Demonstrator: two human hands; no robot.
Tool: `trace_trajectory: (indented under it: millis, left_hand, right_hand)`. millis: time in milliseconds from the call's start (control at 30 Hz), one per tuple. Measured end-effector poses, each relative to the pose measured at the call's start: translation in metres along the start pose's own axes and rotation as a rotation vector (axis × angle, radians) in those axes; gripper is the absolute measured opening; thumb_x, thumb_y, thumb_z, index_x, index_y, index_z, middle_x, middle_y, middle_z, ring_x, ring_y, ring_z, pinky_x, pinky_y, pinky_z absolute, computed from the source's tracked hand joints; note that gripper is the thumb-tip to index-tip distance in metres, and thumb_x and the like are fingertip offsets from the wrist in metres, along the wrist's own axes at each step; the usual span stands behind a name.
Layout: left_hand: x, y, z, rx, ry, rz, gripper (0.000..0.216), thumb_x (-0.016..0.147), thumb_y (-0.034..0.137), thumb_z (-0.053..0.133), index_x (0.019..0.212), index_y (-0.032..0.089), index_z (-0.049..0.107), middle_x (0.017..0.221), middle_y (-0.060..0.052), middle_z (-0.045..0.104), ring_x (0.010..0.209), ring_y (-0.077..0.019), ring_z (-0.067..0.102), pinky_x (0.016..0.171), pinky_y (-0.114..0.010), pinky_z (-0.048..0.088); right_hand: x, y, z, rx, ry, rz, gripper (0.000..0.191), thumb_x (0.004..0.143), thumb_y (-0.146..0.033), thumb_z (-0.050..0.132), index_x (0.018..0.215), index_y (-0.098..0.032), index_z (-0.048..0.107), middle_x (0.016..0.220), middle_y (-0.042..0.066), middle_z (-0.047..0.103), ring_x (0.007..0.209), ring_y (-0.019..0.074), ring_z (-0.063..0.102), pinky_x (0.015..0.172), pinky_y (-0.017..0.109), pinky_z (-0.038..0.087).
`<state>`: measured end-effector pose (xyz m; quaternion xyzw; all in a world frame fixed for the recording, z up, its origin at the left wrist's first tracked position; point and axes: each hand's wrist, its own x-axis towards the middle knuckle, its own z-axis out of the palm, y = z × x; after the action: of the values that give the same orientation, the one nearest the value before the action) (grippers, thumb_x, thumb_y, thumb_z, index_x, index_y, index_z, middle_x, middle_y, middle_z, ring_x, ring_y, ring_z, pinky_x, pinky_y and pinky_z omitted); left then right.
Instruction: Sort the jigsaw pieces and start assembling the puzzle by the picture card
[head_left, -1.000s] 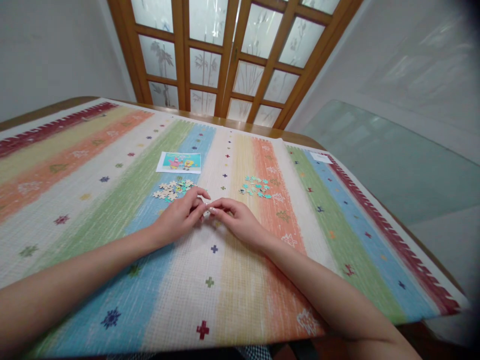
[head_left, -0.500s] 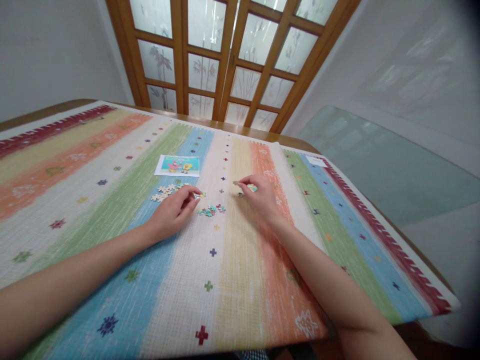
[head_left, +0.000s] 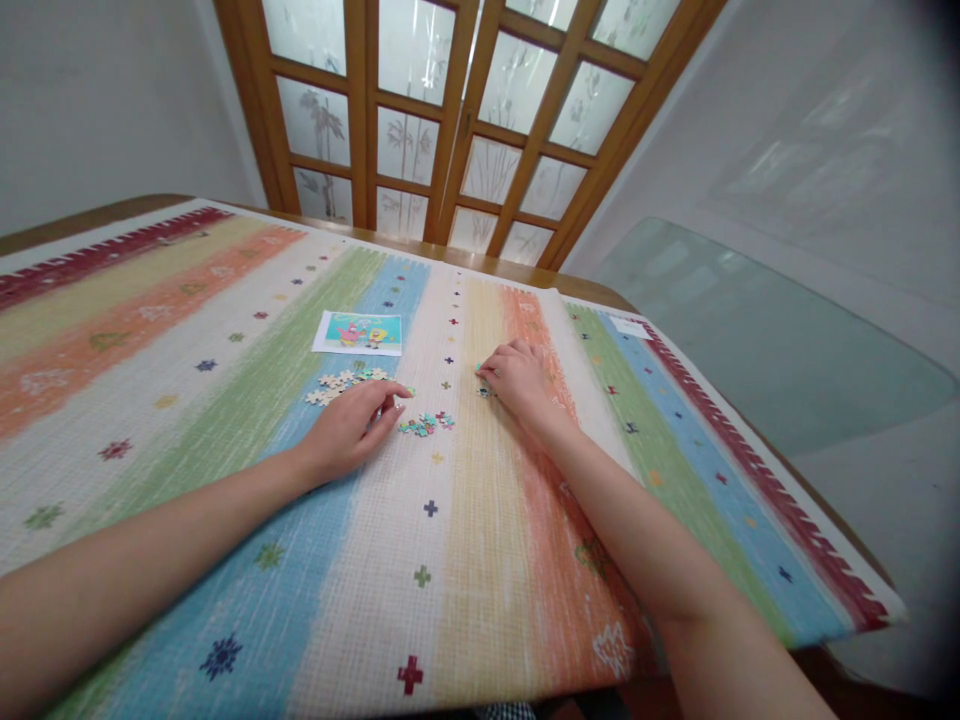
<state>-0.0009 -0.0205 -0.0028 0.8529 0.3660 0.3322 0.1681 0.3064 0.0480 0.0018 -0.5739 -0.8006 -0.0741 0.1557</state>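
And there's the middle cluster (head_left: 426,424), small colourful puzzle pieces on the striped cloth (head_left: 375,580) over my tabletop (head_left: 127,212), strung out left to right, long axis across my view, the right end tipped slightly away from me! It sits just right of my left hand (head_left: 352,425), a little beyond its thumb, and nearer to me than my right hand (head_left: 519,382). The left's thumb and index finger stand apart, tips pointing right, the hand covering the near right edge of the pale pile (head_left: 337,384). That one runs crosswise too, mostly pale faces showing. Over on the right, fingers are bunched and angled left and down: a teal piece (head_left: 479,368) peeks out at the fingertips, a dark piece (head_left: 484,392) just nearer me. Clamped on anything? I can't tell from here. Beyond the pale pile, the picture card (head_left: 363,333) lies flat, long side crosswise.
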Motion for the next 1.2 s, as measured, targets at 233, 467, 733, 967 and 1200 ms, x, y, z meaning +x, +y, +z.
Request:
trace_trajectory:
  millis: [233,467,733,967,1200]
  left_hand:
    - [0.007,-0.008,-0.013,0.005,0.117,-0.08,0.024,0.101,0.032,0.043,0.117,0.02,0.056,0.087,-0.002,0.059,0.078,-0.0172,0.056,0.075,-0.032,0.046]
    - [0.016,-0.025,-0.037,-0.002,0.257,-0.222,0.023,0.099,0.032,0.045,0.117,0.022,0.055,0.084,-0.001,0.056,0.073,-0.0161,0.053,0.071,-0.031,0.046]
    - [0.011,-0.03,-0.023,0.195,-0.022,-0.019,0.024,0.096,0.035,0.051,0.108,0.02,0.066,0.104,-0.008,0.059,0.104,-0.0248,0.054,0.096,-0.042,0.043]
    - [0.004,-0.022,-0.01,0.45,-0.075,-0.063,0.035,0.09,0.046,0.061,0.115,0.024,0.067,0.122,-0.01,0.056,0.117,-0.0324,0.046,0.1,-0.048,0.039]
    - [0.005,-0.02,-0.013,0.488,-0.077,-0.08,0.035,0.088,0.029,0.055,0.12,0.021,0.063,0.12,-0.011,0.057,0.114,-0.0322,0.049,0.096,-0.048,0.041]
  right_hand:
    - [0.0,0.006,-0.023,0.179,0.067,0.126,0.024,0.096,-0.03,0.057,0.092,-0.021,0.078,0.096,0.01,0.073,0.096,0.0262,0.059,0.085,0.04,0.037]
    - [-0.025,-0.049,-0.03,0.616,0.15,0.089,0.032,0.099,-0.041,0.049,0.085,-0.024,0.073,0.089,0.006,0.074,0.087,0.0221,0.064,0.083,0.037,0.044]
    - [-0.049,-0.084,-0.007,0.592,0.115,-0.052,0.028,0.1,-0.035,0.049,0.085,-0.023,0.069,0.081,0.006,0.069,0.086,0.0231,0.058,0.083,0.039,0.04]
    - [-0.054,-0.084,-0.002,0.57,0.083,-0.051,0.027,0.1,-0.036,0.05,0.085,-0.023,0.07,0.082,0.005,0.068,0.086,0.0231,0.056,0.082,0.04,0.039]
    - [-0.054,-0.084,-0.002,0.575,0.074,-0.057,0.024,0.099,-0.034,0.053,0.085,-0.024,0.07,0.081,0.004,0.068,0.085,0.0221,0.057,0.082,0.039,0.038]
